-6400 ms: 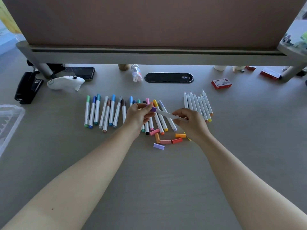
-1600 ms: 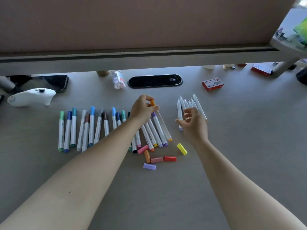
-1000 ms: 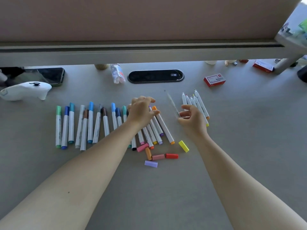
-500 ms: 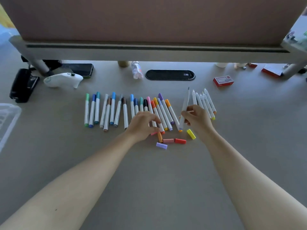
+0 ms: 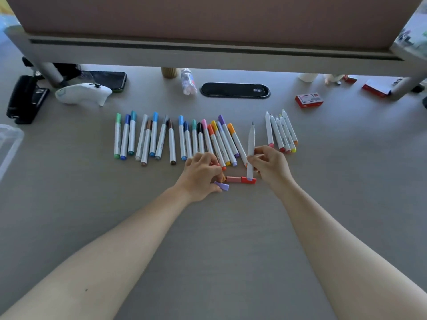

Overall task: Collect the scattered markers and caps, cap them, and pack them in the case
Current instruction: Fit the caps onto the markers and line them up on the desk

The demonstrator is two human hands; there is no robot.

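My right hand [image 5: 270, 167] grips an uncapped white marker [image 5: 251, 144], tip pointing away, its lilac end low over the loose caps. My left hand [image 5: 199, 174] is curled over those caps, and its fingertips pinch a lilac cap [image 5: 223, 186] on the table. A pink cap [image 5: 233, 179] and a red cap [image 5: 249, 180] lie between my hands; an orange one is partly hidden under my left fingers. A row of capped markers [image 5: 171, 137] lies beyond my left hand. Several uncapped markers [image 5: 280, 132] lie beyond my right hand. The clear case [image 5: 9, 144] is at the left edge.
A white controller [image 5: 83, 93], a black stapler [image 5: 25, 98] and a phone [image 5: 106, 79] sit at the back left. A small bottle [image 5: 188, 84], a black cable port [image 5: 235, 90] and a red box [image 5: 309, 100] lie under the raised shelf [image 5: 208, 54].
My left hand has come down from the capped row to the loose caps and closed on the lilac cap. My right hand picked one uncapped marker from its group and brought it toward the caps.
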